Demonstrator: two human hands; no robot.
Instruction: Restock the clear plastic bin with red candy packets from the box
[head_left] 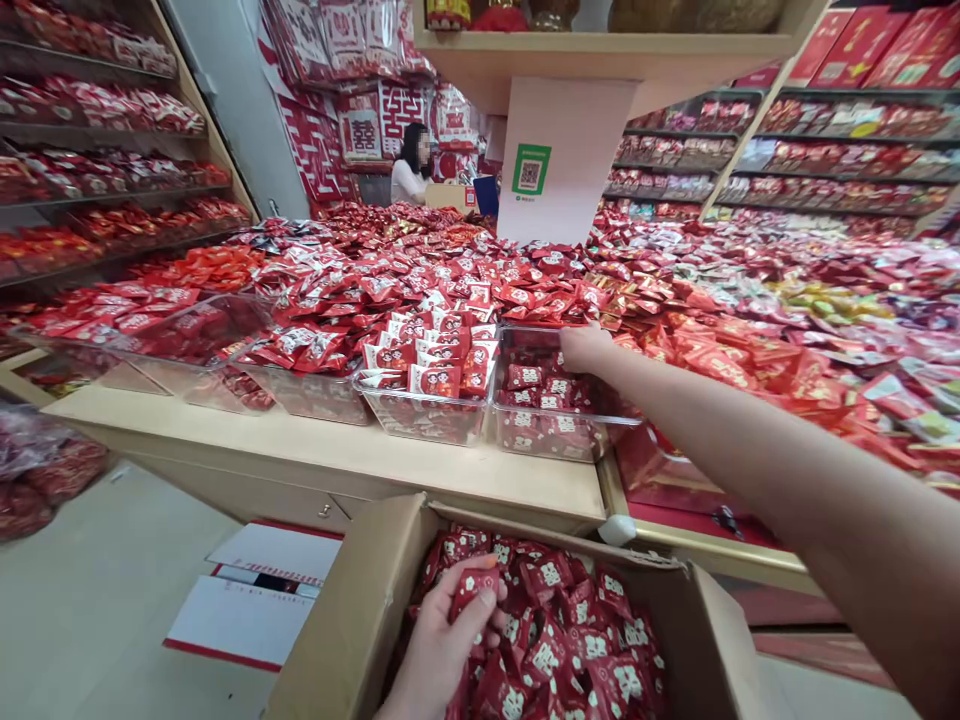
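Observation:
My left hand (454,625) is inside an open cardboard box (394,570), its thumb and fingers closed on a small dark red candy packet (472,588). Similar candy packets (551,650) with pale printed characters fill the box around and beneath it. Farther forward, my right hand (589,350) reaches over a clear plastic bin (559,415) at the counter's front. That hand looks curled, with its fingertips turned down and mostly hidden, so what they hold cannot be made out. Rows of the same dark red packets (525,377) lie in the bin, left of and below the hand.
Left of that bin stands another clear bin (427,418) with red and white packets. Heaped packets (720,360) cover the display on the right. A white pillar (555,150) rises from the counter. A person (409,175) is at the back. White-and-red cartons (255,600) lie on the floor.

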